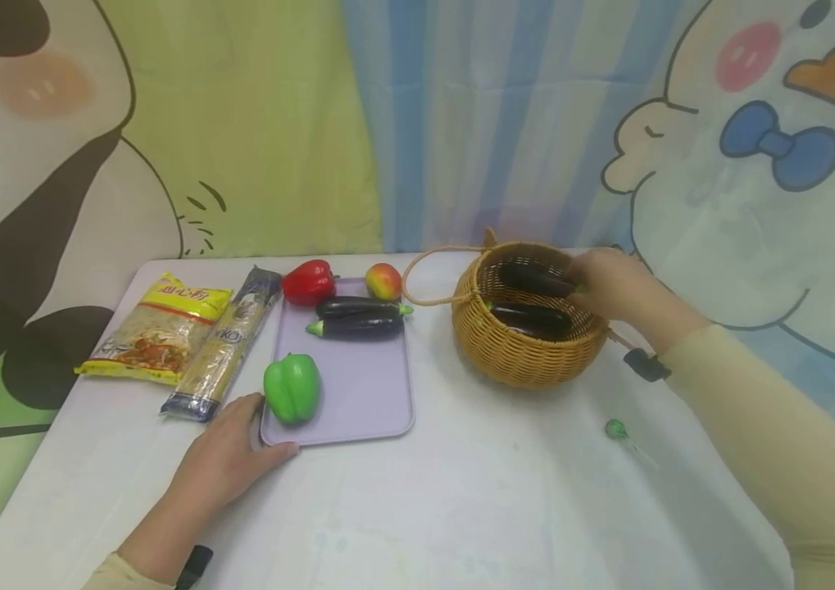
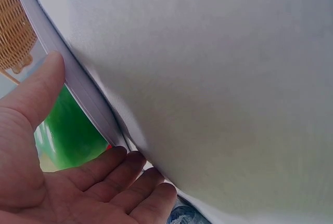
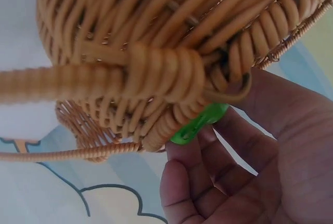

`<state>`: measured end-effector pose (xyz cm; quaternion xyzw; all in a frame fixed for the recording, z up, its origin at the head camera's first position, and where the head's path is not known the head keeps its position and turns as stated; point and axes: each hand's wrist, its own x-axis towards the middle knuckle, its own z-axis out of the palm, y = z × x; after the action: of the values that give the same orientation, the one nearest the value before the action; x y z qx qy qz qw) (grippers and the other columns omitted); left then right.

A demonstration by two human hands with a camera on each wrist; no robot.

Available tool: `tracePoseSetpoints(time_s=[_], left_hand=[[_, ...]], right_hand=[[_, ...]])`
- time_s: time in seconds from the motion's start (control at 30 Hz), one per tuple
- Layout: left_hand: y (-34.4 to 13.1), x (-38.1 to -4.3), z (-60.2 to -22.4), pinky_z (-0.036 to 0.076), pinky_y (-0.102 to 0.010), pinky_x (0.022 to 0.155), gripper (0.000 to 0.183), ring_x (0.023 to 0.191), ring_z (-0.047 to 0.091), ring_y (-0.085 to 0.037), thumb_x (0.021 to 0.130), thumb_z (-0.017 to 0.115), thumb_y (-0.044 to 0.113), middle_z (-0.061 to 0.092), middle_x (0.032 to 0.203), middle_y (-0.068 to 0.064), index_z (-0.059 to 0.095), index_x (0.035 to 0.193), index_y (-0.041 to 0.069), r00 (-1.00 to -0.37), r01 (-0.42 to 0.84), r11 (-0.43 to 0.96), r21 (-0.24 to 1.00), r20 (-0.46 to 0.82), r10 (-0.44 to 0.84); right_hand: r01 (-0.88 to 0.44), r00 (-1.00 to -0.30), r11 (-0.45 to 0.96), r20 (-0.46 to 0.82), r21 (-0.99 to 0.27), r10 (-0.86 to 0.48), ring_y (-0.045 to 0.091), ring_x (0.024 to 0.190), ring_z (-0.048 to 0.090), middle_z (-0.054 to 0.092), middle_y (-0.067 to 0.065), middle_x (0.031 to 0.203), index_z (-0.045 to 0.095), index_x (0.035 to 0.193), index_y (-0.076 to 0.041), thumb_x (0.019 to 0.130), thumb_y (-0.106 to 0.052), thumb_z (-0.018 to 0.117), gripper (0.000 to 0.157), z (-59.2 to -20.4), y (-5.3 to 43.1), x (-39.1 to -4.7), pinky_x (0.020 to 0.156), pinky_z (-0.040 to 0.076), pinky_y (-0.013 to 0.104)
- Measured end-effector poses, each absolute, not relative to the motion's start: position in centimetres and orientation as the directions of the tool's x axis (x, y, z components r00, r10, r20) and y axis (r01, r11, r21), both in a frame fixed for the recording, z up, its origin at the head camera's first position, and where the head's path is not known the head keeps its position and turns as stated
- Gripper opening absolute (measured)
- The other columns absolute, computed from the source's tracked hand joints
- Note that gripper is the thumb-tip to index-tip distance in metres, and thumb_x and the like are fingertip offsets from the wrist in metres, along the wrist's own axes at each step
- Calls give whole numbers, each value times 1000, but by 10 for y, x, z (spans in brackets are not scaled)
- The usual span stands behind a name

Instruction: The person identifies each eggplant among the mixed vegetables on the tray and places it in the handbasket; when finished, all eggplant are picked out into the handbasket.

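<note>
At the right, my right hand (image 1: pixel 601 283) reaches over the rim of the wicker basket (image 1: pixel 520 360) and grips a dark eggplant (image 1: pixel 531 277) by its green stem end (image 3: pixel 200 125). A second eggplant (image 1: pixel 535 318) lies inside, in front of the held one. My left hand (image 1: pixel 229 451) rests at the near left corner of the lilac tray (image 1: pixel 358 401), its thumb (image 2: pixel 49 81) against the rim and its fingers extended. On that tray sit a green bell pepper (image 1: pixel 292 389), two more eggplants (image 1: pixel 358 328), a red bell pepper (image 1: pixel 309 283) and a red-yellow mango-like fruit (image 1: pixel 383 281).
Left of the tray lie a yellow-topped food packet (image 1: pixel 159 332) and a long pack of noodles (image 1: pixel 229 344). A green lollipop (image 1: pixel 616 428) is on the white table (image 1: pixel 476 492), in front of the basket. The basket's handle (image 1: pixel 417 270) leans left toward the tray.
</note>
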<state>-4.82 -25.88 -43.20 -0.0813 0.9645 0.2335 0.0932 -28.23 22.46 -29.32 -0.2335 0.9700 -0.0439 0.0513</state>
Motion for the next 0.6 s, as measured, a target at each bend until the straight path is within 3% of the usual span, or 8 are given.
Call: tracePoseSetpoints(time_s=[0.17, 0.33, 0.47, 0.6], left_hand=[[-258, -48, -432, 40, -72, 114, 108, 143, 42, -55, 82, 83, 59, 43, 157, -34, 37, 156, -5, -968, -208, 874, 438, -222, -119], [-257, -48, -431, 40, -72, 114, 108, 143, 42, -55, 82, 83, 59, 43, 157, -33, 37, 156, -4, -966, -215, 873, 437, -227, -124], [-257, -48, -431, 40, -72, 114, 109, 143, 42, -56, 81, 83, 60, 42, 157, -34, 37, 156, -4, -965, -218, 876, 430, -227, -129], [-257, -48, -432, 41, -72, 114, 108, 143, 43, -55, 82, 83, 58, 43, 157, -33, 37, 156, -4, -966, -217, 874, 434, -224, -129]], right_hand=[[-459, -883, 887, -87, -50, -461, 37, 97, 71, 79, 16, 103, 77, 107, -2, 85, -13, 80, 24, -299, 220, -290, 94, 56, 63], [-472, -882, 879, -33, 64, -471, 26, 81, 68, 77, 2, 85, 78, 86, -14, 78, -18, 84, 11, -308, 216, -292, 78, 59, 52], [-462, -886, 887, -49, 1, -461, 22, 73, 65, 74, 2, 78, 75, 81, -13, 80, -12, 82, 7, -312, 210, -291, 74, 60, 48], [-432, -892, 899, -115, -67, -438, 25, 76, 69, 75, 7, 82, 74, 85, -7, 81, -4, 79, 7, -316, 203, -292, 77, 63, 51]])
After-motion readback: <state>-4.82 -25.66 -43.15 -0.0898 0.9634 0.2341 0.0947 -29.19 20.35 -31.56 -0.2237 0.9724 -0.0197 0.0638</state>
